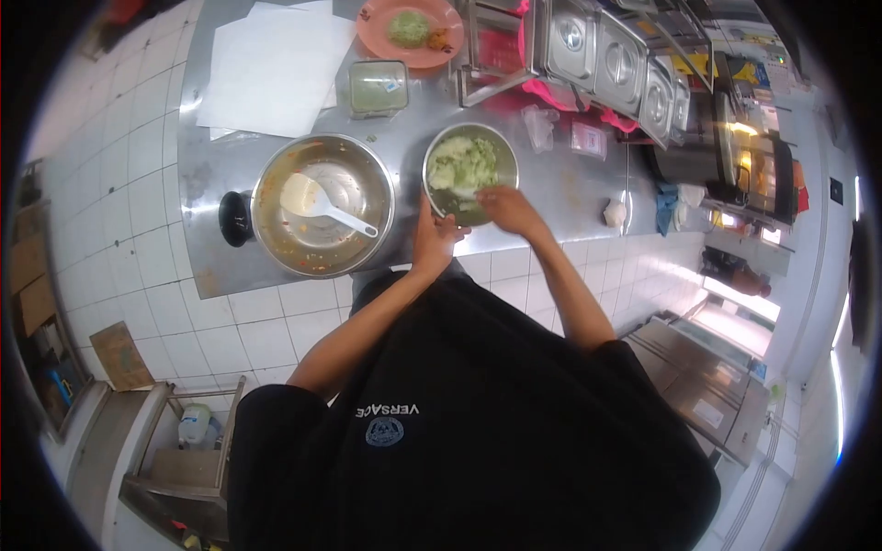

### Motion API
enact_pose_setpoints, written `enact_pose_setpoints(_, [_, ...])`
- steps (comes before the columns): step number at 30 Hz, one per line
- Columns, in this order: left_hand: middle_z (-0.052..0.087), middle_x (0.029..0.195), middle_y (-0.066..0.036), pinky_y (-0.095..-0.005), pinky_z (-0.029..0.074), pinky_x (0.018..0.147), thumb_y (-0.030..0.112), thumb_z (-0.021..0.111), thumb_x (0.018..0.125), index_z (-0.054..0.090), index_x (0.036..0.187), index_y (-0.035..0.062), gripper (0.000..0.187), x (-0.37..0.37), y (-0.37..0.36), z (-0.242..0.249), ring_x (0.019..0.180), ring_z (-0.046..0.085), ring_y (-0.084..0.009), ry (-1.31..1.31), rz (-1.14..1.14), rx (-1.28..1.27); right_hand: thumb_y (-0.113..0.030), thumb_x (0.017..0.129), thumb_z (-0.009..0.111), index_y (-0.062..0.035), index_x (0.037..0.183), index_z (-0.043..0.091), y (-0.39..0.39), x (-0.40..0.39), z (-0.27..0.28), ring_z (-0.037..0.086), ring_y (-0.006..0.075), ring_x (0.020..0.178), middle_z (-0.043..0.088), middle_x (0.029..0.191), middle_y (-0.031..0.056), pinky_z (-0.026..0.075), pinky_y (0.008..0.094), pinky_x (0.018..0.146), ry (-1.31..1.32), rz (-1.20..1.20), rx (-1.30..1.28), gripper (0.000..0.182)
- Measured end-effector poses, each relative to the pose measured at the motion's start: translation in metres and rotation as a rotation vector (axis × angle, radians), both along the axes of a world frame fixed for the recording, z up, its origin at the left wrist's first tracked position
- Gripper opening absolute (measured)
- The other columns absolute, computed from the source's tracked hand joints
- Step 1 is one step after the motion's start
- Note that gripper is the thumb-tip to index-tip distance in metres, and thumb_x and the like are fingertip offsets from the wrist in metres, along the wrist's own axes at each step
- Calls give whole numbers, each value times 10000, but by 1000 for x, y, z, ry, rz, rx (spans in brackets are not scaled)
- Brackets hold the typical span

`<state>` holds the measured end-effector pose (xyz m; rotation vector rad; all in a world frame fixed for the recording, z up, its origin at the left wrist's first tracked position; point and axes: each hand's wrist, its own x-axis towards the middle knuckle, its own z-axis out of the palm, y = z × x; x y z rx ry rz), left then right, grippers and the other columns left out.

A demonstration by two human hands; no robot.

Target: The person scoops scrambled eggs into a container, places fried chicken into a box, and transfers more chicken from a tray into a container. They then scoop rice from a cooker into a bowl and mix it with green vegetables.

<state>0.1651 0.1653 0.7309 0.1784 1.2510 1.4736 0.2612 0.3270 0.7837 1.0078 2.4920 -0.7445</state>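
A steel bowl point(514, 170) at the table's front edge holds a pale green, lumpy mixture point(464, 163). My left hand point(435, 241) grips this bowl from its near left side. My right hand point(507, 209) is closed at the near right of the bowl, fingers reaching inside the rim. A small pale streak shows by its fingertips, but I cannot make out what they hold. To the left stands a larger steel bowl point(266, 225) with food scraps on its wall. A white rice paddle point(317, 204) lies inside it.
White paper sheets point(266, 73), an orange plate point(372, 37) with green food and a clear container point(378, 88) lie farther back. A rack with lidded steel pans point(617, 57) stands at the back right. A black round object point(235, 219) sits left of the large bowl.
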Motion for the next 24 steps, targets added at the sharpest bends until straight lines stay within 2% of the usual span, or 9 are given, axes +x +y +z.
enact_pose_setpoints(1, [539, 882, -107, -302, 602, 666, 3, 480, 965, 71, 1539, 130, 716, -1, 1, 1, 807, 716, -264, 15, -10, -1, -268, 945, 552, -20, 1091, 664, 10, 6, -3, 640, 278, 721, 667, 817, 122, 498, 396, 640, 147, -77, 28, 309])
enact_pose_setpoints(4, [570, 856, -105, -298, 594, 646, 0, 501, 955, 77, 1540, 132, 735, 0, 7, -5, 792, 717, -247, 48, -6, 0, -264, 952, 514, -20, 1000, 677, 39, -6, 49, 526, 135, 514, 568, 674, 39, 411, 309, 437, -76, -611, -581, 297])
enact_pose_setpoints(5, [574, 852, -107, -300, 594, 643, 0, 505, 954, 84, 1540, 132, 733, 0, 9, -8, 790, 717, -248, 46, 21, 13, -255, 968, 499, -34, 1017, 684, 35, -14, 75, 359, 19, 477, 476, 647, -31, 271, 215, 376, -42, -660, -625, 293])
enact_pose_setpoints(8, [573, 856, -107, -301, 595, 644, -1, 511, 953, 97, 1540, 138, 732, -1, 5, -7, 797, 717, -254, 83, 5, -18, -256, 954, 556, -55, 1162, 654, 29, -16, 93, 493, 116, 476, 542, 630, 21, 384, 286, 404, -23, -560, -373, 306])
enact_pose_setpoints(11, [566, 859, -106, -300, 596, 644, -6, 507, 954, 98, 1541, 140, 730, 0, 9, -3, 810, 716, -262, 31, 10, -21, -210, 925, 552, -24, 1139, 654, 25, 27, -26, 651, 312, 691, 665, 792, 158, 524, 408, 637, 328, 147, 310, 301])
enact_pose_setpoints(12, [563, 858, -105, -299, 596, 644, -8, 504, 955, 96, 1541, 140, 729, 2, 10, -2, 814, 716, -265, -9, 27, -16, -171, 901, 544, -11, 1095, 670, 3, 0, -18, 623, 413, 963, 664, 1046, 207, 486, 468, 883, -62, -35, 132, 281])
enact_pose_setpoints(20, [554, 857, -108, -304, 610, 691, -9, 481, 966, 81, 1537, 130, 711, 0, 15, -1, 830, 716, -286, -37, 31, 7, -230, 919, 488, -32, 1012, 676, -3, 14, 31, 623, 424, 955, 662, 1025, 219, 497, 490, 849, 219, -37, 63, 288])
enact_pose_setpoints(22, [554, 856, -108, -308, 611, 698, -14, 481, 964, 87, 1535, 127, 708, -1, 12, 2, 849, 714, -292, -33, 36, -4, -215, 944, 522, -27, 1081, 686, 7, -13, 69, 634, 397, 988, 664, 1083, 214, 497, 445, 885, 111, -309, 76, 284])
enact_pose_setpoints(24, [555, 854, -108, -312, 611, 695, -20, 479, 961, 96, 1534, 125, 704, -1, 10, 4, 868, 712, -297, -30, 27, -14, -179, 933, 516, -26, 1066, 678, 15, -15, 31, 641, 396, 955, 675, 1029, 210, 518, 450, 830, 182, -227, 246, 259])
